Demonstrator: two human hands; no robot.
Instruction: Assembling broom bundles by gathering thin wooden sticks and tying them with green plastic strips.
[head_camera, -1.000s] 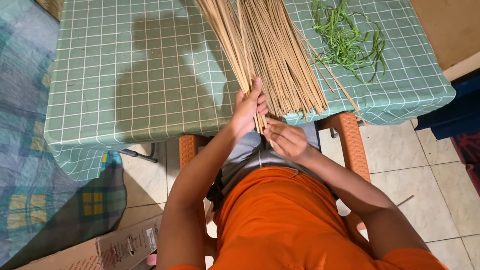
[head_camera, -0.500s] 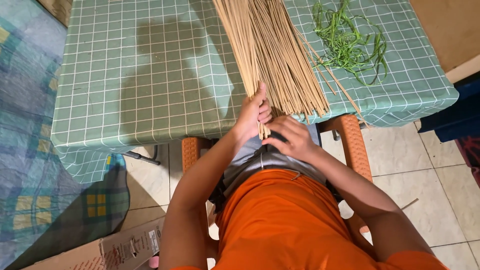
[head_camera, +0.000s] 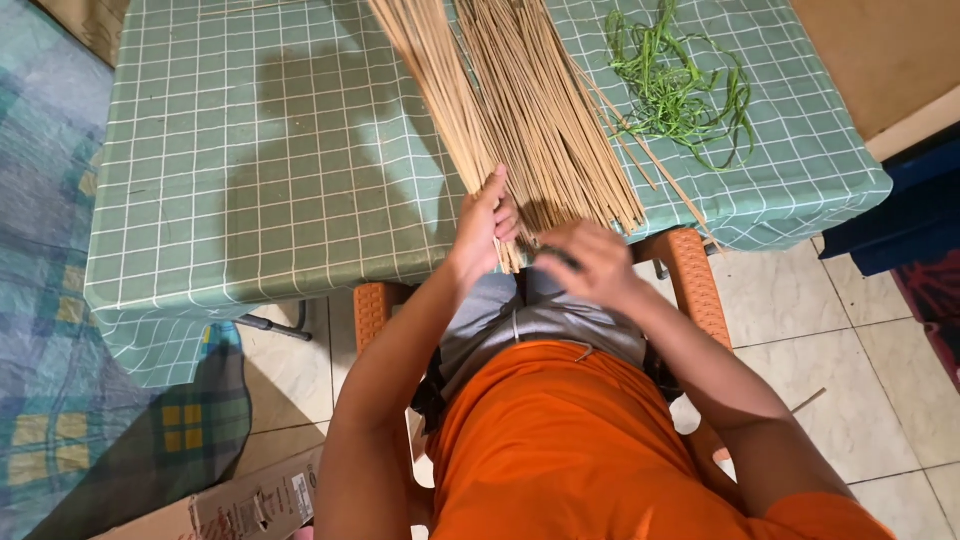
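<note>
My left hand (head_camera: 483, 226) is closed around the near end of a slim bundle of thin tan sticks (head_camera: 435, 90) at the table's front edge. That bundle slants up and to the left across the green checked tablecloth (head_camera: 250, 150). A wider pile of the same sticks (head_camera: 545, 110) lies just right of it. My right hand (head_camera: 592, 266) is curled below the stick ends, over my lap. A small dark object (head_camera: 560, 258) shows in its fingers; what it is I cannot tell.
Loose green leaf strips (head_camera: 680, 90) lie on the cloth at the far right. I sit on an orange plastic chair (head_camera: 692, 285) over a tiled floor (head_camera: 800, 330). A plaid cloth (head_camera: 50, 330) and a cardboard box (head_camera: 250, 505) are at the left.
The bundle in my left hand now stands apart from the main pile, with a gap between them. My right hand has shifted slightly away from the stick ends.
</note>
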